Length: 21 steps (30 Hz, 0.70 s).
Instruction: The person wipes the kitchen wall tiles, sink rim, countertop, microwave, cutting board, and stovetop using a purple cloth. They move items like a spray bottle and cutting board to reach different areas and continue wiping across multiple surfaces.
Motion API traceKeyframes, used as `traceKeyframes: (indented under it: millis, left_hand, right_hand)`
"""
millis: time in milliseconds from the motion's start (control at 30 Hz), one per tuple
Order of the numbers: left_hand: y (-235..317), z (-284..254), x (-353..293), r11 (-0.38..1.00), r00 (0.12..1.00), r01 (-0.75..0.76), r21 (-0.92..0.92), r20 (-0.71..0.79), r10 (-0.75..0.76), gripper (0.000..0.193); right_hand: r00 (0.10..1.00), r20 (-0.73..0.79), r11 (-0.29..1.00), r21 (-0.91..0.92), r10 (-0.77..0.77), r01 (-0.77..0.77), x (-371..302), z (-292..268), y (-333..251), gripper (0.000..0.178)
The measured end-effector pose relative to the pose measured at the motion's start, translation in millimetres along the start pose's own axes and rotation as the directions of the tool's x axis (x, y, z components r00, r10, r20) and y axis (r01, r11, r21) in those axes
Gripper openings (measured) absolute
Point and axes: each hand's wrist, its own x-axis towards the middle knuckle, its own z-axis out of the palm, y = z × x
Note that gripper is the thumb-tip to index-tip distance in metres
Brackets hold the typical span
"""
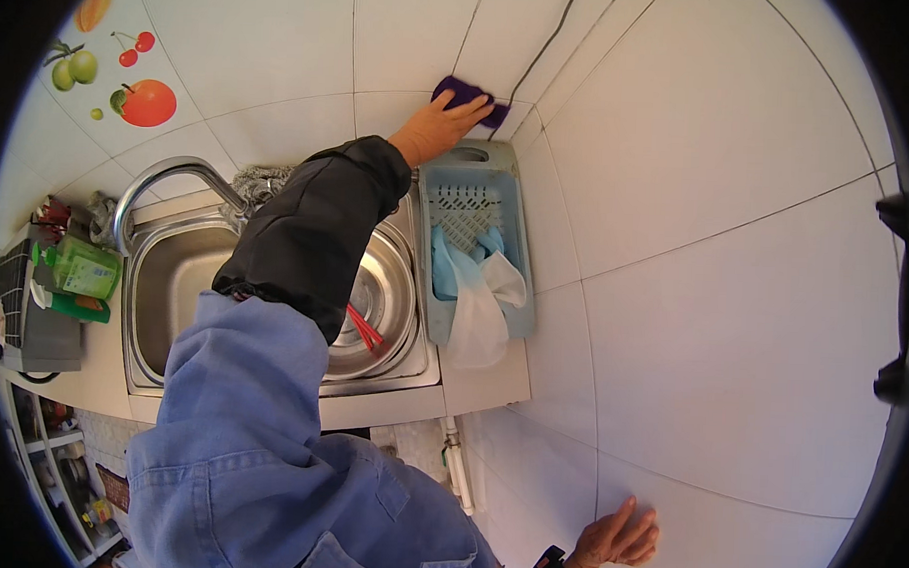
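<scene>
My left hand (442, 126) reaches up past the sink and presses a dark purple cloth (469, 96) against the white tiled wall. Its fingers curl over the cloth. Below it sits a light blue drain basket (526, 226) with pale blue and white plastic items (468, 300) in it, partly draped over its front. Low at the right, my right hand (618, 538) lies with its fingers extended against the side wall, holding nothing. A dark band circles that wrist.
A steel sink (174, 284) with a curved tap (183, 164) lies under my left arm. Red sticks (364, 328) rest in a metal bowl (402, 300). Green bottles (85, 266) and a grey box (48, 325) stand at left. A dark cable (545, 47) runs down the wall.
</scene>
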Motion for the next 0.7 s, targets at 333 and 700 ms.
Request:
traceKeyframes:
  millis: [333,700]
  left_hand:
    - [-17,-17,19,0.994,0.98,0.107,0.03,-0.171,-0.1,0.032]
    - [-19,-16,-18,1.0,0.999,-0.026,-0.005,-0.044,0.025,0.03]
  right_hand:
    - [0.999,0.051,1.0,0.001,-0.009,0.009,-3,-3,1,0.032]
    - [1.0,0.019,1.0,-0.009,-0.002,0.002,-2,-1,0,0.028]
